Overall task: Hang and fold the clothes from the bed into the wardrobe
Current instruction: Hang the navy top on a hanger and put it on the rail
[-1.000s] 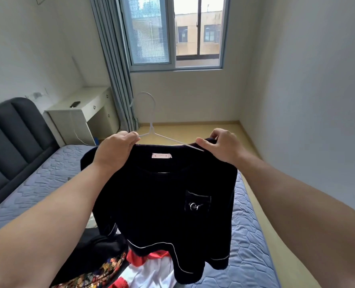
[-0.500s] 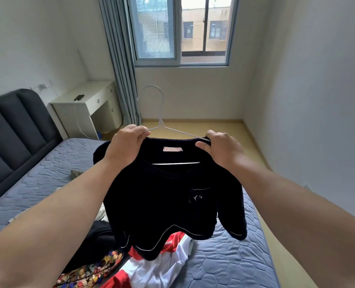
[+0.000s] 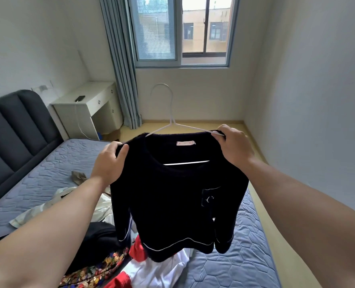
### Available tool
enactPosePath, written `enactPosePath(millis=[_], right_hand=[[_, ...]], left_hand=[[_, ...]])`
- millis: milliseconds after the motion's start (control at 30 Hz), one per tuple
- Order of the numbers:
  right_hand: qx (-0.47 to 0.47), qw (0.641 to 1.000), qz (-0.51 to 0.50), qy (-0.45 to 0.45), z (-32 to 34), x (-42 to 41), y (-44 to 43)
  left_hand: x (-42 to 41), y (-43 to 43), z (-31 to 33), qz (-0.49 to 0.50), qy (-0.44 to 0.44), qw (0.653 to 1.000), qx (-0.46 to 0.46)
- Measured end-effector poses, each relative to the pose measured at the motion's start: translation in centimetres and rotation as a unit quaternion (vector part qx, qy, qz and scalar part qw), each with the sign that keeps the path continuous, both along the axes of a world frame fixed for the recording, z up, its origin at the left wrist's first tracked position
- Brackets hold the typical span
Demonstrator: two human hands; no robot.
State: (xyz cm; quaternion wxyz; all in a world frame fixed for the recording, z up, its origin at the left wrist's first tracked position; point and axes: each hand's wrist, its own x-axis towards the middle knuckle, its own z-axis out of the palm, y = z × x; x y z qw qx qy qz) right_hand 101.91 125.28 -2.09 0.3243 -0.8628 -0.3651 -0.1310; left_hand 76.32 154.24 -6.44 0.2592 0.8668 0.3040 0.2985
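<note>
Both forearms reach forward and slightly upward from the lower corners of the view, holding a black sweater (image 3: 172, 196) up in the air over the bed (image 3: 247, 258). The left hand (image 3: 110, 163) is seen from the back, wrist bent a little, with its fingers (image 3: 120, 151) curled round the fabric of one shoulder of the sweater. The right hand (image 3: 234, 149) sits higher and further out, and its fingers pinch the other shoulder together with the end of the white wire hanger (image 3: 172, 121). The hanger's hook stands upright above the collar, and its lower bar shows through the neck opening. The sweater faces the camera and hangs free, its hem just above a heap of clothes (image 3: 155, 273) in white, red and a patterned print on the mattress. Past the dark headboard (image 3: 16, 132), a white counter (image 3: 89, 94) against the wall carries a phone (image 3: 80, 98), beside a grey-blue curtain (image 3: 120, 69).
</note>
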Motion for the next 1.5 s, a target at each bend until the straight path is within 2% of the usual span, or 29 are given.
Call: enactPosePath(millis=[167, 233, 433, 533, 600, 667, 767, 833, 933, 1233, 1367, 1400, 1500], right_hand=[[-0.034, 0.995, -0.085, 0.049, -0.7, 0.4, 0.6], [-0.037, 0.991, -0.124, 0.034, -0.9, 0.3, 0.6], [-0.019, 0.991, -0.128, -0.026, -0.3, -0.7, 0.2], [-0.056, 0.994, -0.093, 0.026, 0.5, -0.8, -0.3], [-0.086, 0.992, -0.066, 0.065, 0.8, -0.4, -0.8], [-0.092, 0.991, -0.063, 0.071, 0.9, -0.3, -1.3], [-0.082, 0.989, -0.082, 0.096, 1.0, -0.4, -1.8], [-0.093, 0.987, -0.078, 0.103, 1.0, -0.3, -2.5], [-0.105, 0.987, -0.05, 0.112, 0.9, 0.0, -4.2], [-0.11, 0.986, -0.024, 0.119, 2.6, 1.8, -10.1], [-0.054, 0.996, -0.069, -0.005, 3.5, 2.8, -12.5], [-0.058, 0.995, -0.083, -0.004, 3.5, 3.0, -13.2], [-0.18, 0.971, -0.095, 0.123, 3.5, 3.3, -15.1]], left_hand=[[1.1, -0.2, 0.2, -0.055, -0.014, 0.997, 0.044], [1.4, -0.5, 0.3, -0.058, -0.034, 0.996, 0.061], [2.6, -1.5, 0.5, 0.035, -0.01, 0.987, 0.155], [3.7, -2.0, 0.7, 0.045, 0.074, 0.983, 0.159], [5.1, -2.8, 1.4, 0.058, 0.156, 0.98, 0.114], [6.7, -4.2, 2.5, 0.032, 0.185, 0.981, 0.054], [8.8, -7.5, 3.7, -0.092, 0.145, 0.985, -0.006], [10.0, -9.4, 3.6, -0.128, 0.112, 0.985, 0.012], [11.6, -11.5, 3.3, -0.111, 0.083, 0.986, 0.088], [16.4, -18.4, 5.7, -0.088, 0.004, 0.983, 0.164], [18.2, -20.2, 7.7, -0.089, -0.05, 0.98, 0.171], [18.5, -20.7, 7.8, -0.093, -0.06, 0.979, 0.174], [18.6, -22.6, 6.6, -0.133, 0.0, 0.97, 0.204]])
